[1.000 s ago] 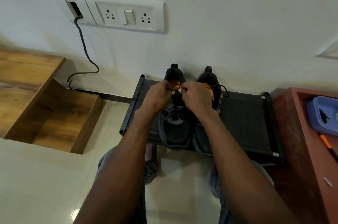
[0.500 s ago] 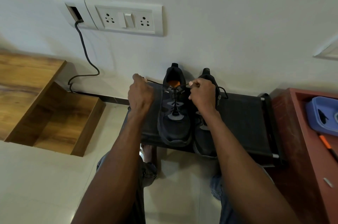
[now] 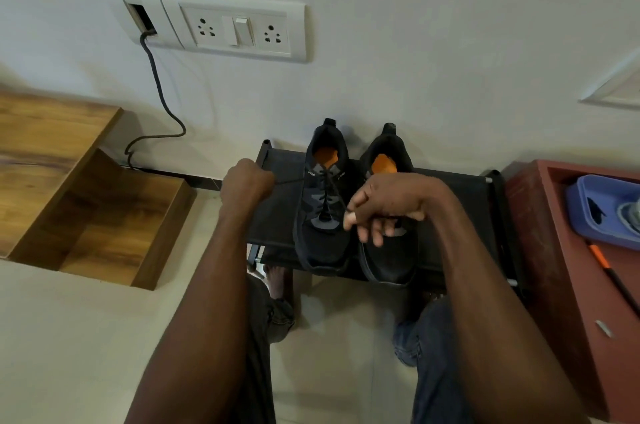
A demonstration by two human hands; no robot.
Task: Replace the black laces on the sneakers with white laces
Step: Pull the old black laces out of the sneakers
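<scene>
Looks like someone's home, prob an entryway or bedroom corner. Low black shoe rack (image 3: 450, 195) sits against a plain white wall w/ a pair of sneakers (image 3: 356, 212) on it. Above-left of the rack there's a household socket/switch plate (image 3: 239, 29) w/ a cable (image 3: 157, 94) hanging down. Left of the rack, wooden steps (image 3: 69, 188); right of it, a reddish cabinet (image 3: 554, 250). Tiled floor (image 3: 69, 337) below.
</scene>
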